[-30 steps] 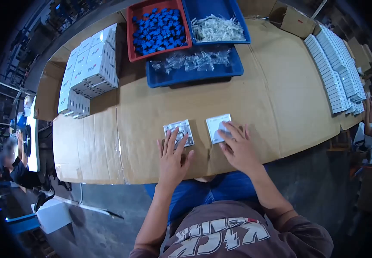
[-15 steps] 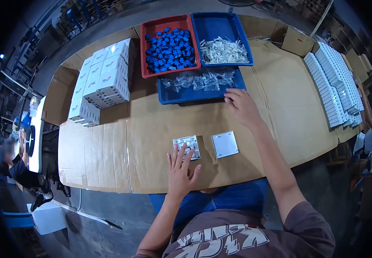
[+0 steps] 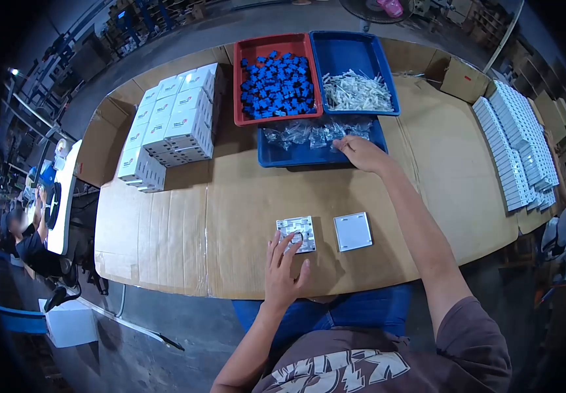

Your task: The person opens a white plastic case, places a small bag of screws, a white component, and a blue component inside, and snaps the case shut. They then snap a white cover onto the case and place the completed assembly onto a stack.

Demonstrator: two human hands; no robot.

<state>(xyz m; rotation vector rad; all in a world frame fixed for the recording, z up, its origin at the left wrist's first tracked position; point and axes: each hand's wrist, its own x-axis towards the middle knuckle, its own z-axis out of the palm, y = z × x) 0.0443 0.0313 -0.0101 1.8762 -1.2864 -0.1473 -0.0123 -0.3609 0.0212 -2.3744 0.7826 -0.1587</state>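
On the cardboard-covered table, my left hand (image 3: pixel 284 268) has its fingers spread over the lower part of a white square housing (image 3: pixel 296 230) with parts inside. A flat white square cover (image 3: pixel 353 232) lies to the right of it. My right hand (image 3: pixel 359 152) reaches into the lower blue tray (image 3: pixel 280 157), its fingertips drawn together at the small clear plastic bags (image 3: pixel 322 135). Whether a bag is between those fingertips is too small to tell.
Behind stand a red tray (image 3: pixel 278 122) of blue parts and a blue tray (image 3: pixel 345 47) of white pieces. White boxes (image 3: pixel 185 122) are stacked left, white housings (image 3: pixel 515 141) right. A person (image 3: pixel 33 243) sits at a table far left; another person's arm (image 3: pixel 563 190) shows far right.
My right hand has moved left and further into the lower blue tray, down to the bags, and its fingers have come together. The whole view has shifted slightly.
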